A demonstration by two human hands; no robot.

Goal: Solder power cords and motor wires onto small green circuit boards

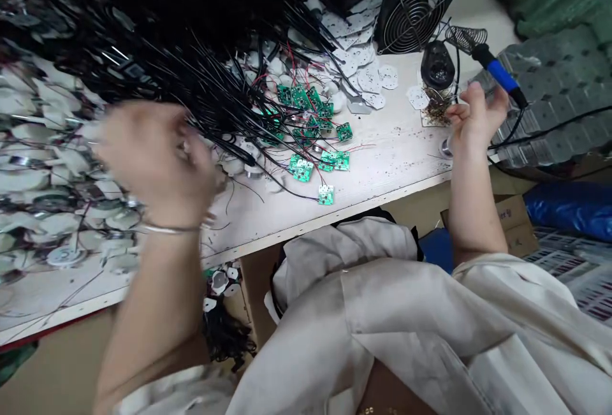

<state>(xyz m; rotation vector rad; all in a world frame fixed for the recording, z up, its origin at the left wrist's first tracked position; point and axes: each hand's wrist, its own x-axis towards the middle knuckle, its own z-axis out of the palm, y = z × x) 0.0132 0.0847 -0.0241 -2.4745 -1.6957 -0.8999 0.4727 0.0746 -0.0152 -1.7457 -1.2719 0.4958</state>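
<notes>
My left hand (157, 160), smeared by motion, is over the left of the table, between a heap of white plastic parts (29, 179) and a bundle of black cables (205, 83); whether it holds anything is unclear. My right hand (478, 112) is raised at the right with the fingers apart and loosely bent; nothing shows in it. Close above it, a blue-handled soldering iron (502, 77) sits in a coil-spring holder (466, 36). Several green circuit boards (306, 99) with red and black wires lie mid-table, one board (326, 195) near the front edge.
A black fan with a wire guard (414, 16) stands at the back right. White flat plates (368, 77) are piled beside it. Clear plastic trays (564, 90) are at the right, with a cable (549, 131) across them. The table's front edge (373, 206) runs before my lap.
</notes>
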